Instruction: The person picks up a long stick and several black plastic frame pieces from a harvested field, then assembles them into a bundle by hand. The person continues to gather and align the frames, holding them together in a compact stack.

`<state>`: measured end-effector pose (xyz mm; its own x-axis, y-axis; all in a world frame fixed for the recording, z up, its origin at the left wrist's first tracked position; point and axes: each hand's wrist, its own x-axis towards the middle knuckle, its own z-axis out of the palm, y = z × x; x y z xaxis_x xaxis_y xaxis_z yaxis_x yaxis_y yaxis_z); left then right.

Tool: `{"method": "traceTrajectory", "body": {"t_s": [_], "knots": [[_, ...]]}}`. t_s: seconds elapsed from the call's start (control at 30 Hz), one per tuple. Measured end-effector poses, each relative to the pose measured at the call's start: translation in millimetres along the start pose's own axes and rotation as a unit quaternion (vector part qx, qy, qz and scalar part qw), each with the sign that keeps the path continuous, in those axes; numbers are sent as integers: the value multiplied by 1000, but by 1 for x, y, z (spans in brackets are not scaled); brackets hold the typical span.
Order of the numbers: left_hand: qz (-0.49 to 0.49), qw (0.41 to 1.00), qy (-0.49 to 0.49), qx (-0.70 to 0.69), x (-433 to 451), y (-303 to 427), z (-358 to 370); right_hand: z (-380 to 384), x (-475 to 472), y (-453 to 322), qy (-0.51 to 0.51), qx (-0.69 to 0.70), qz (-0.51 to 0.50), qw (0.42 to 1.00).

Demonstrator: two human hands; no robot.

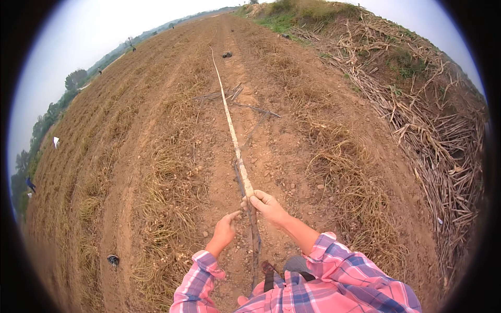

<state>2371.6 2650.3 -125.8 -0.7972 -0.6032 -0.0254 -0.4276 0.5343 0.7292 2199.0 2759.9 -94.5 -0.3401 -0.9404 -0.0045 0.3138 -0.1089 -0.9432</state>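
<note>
My right hand [267,207] pinches a long, flat strip, apparently drip irrigation tape [233,133], between thumb and fingers. Pale and smeared with soil, the tape runs taut from this hand far up the field. Below the grip it continues as a darker, dirt-covered length [254,238] toward my feet. Just left of the tape is my left hand [224,232], its fingers partly curled and pointing at the strip. A small gap shows between them, and nothing is visible in that hand. A thin dark strip [238,178] lies alongside the tape.
Rows of dried, uprooted plants, apparently peanuts [168,207], flank the bare soil track. Dark strips [256,109] and a dark bundle [227,54] lie ahead. Dry stalks [442,156] cover the right bank. A dark object [113,260] lies left. A distant person [30,184] stands at far left.
</note>
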Motion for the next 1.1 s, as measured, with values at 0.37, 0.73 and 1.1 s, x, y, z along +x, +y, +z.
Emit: {"method": "traceTrajectory", "body": {"t_s": [0.37,0.73,1.1], "knots": [[-17,907,29,-419,-48,148,25,-11,-165,40,-6,-174,82,981],[169,980,-90,49,-278,144,51,-2,-148,-8,124,376,185,900],[-154,776,26,-612,-309,94,70,122,-379,76,-40,-230,-147,961]]}}
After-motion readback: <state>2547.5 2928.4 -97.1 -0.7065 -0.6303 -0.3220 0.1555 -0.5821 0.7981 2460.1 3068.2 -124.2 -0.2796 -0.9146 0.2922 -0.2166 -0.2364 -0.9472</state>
